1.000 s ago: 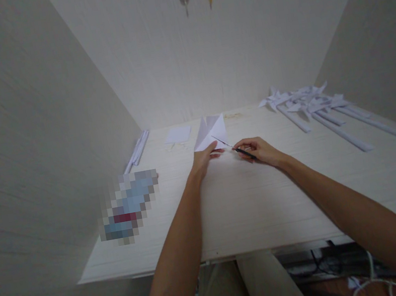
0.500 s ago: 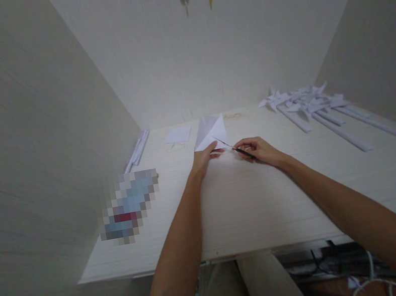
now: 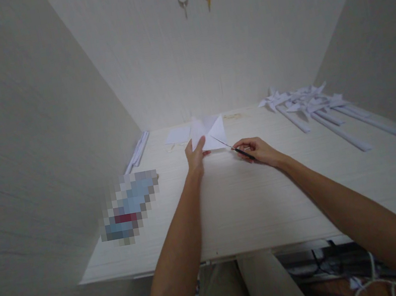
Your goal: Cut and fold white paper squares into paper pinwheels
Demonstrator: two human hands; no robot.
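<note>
Just then my left hand (image 3: 195, 157) pinched the folded paper (image 3: 208, 134) at its near edge, while my right hand (image 3: 258, 150), closed, gripped the scissors (image 3: 234, 149) beside it.

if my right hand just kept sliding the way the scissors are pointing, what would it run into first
Most likely the folded white paper that the left hand holds: the scissors in the right hand point up-left at its lower edge. Their tip looks at or just short of it; depth is unclear.
</note>
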